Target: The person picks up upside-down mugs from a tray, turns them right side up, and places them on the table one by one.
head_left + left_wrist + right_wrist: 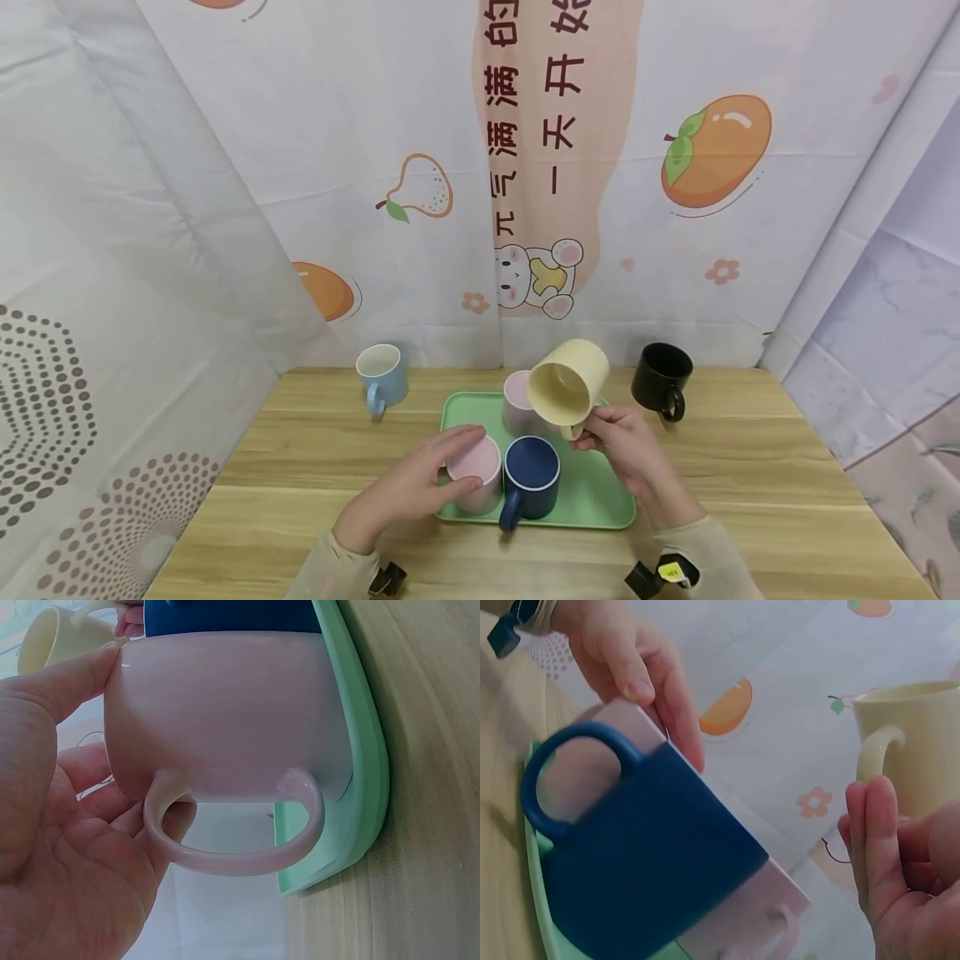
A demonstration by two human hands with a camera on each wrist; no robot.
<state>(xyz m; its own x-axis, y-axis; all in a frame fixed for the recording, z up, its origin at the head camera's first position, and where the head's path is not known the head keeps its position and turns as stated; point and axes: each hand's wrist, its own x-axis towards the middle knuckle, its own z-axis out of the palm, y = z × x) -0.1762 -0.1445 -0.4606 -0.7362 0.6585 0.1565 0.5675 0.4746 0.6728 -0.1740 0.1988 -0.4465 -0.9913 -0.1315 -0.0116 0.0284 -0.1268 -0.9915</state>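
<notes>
My left hand [408, 485] holds the front pink mug [232, 712] near its rim, thumb on one side and fingers on the other. That mug stands upright at the left of a green tray [596, 504], its handle facing the left wrist camera. Touching or nearly touching it is a navy mug [532, 471] with its handle toward me. With its fingers my right hand [626, 446] pinches the handle of a cream mug [587, 367], held tilted above the tray's back right, mouth facing me. Behind it, a second pink mug [519, 410] is partly hidden.
On the wooden table [300, 500], a light blue mug [387, 385] stands to the left behind the tray. A black mug [660, 372] is at the back right. A printed curtain [420, 275] hangs along the table's back edge.
</notes>
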